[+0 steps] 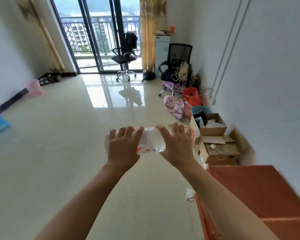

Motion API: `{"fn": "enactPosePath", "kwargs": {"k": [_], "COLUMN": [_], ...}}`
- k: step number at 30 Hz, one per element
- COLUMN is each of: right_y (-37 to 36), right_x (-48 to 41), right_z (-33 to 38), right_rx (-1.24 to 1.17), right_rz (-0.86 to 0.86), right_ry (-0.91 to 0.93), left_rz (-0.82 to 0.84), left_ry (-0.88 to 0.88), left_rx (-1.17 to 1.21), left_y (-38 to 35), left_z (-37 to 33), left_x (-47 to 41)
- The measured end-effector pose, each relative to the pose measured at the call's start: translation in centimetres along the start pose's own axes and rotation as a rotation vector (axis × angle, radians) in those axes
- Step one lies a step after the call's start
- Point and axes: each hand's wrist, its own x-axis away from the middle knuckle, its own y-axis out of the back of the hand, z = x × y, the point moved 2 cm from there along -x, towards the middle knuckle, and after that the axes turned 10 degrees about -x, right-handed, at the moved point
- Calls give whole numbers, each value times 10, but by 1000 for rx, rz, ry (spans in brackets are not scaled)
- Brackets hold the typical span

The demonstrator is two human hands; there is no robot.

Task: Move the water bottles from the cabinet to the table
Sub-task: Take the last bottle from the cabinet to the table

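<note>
Item: one water bottle (151, 141), lying sideways, held in the air above the floor (59, 161). My left hand (123, 146) and right hand (176, 144) each curl over one end, gripping it.

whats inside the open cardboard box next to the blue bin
The open cardboard box holds a black item and crumpled white material. Those cover the bottom, so anything beneath is hidden. What they are is too small to tell.

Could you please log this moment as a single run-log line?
bottle: horizontal, in air over floor | left hand: grips bottle | right hand: grips bottle
</note>
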Motion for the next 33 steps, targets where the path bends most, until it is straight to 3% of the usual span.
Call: {"fn": "enactPosePath", "kwargs": {"k": [6, 14, 24, 33], "right_y": [-79, -186, -300, -391], "right_x": [-111, -284, -394, -501], "right_z": [10, 57, 238, 428], "right_rx": [-121, -327, -538, -549], "right_rz": [-70, -11, 111, 96], "right_ry": [181, 395, 725, 859], "left_rz": [-17, 37, 150, 160], "left_ry": [132, 376, 732, 856], "left_rx": [-74, -224, -362, -398], "left_y": [-47, -90, -131, -182], "left_z": [70, 184, 349, 559], "left_x": [-63, -148, -117, -107]}}
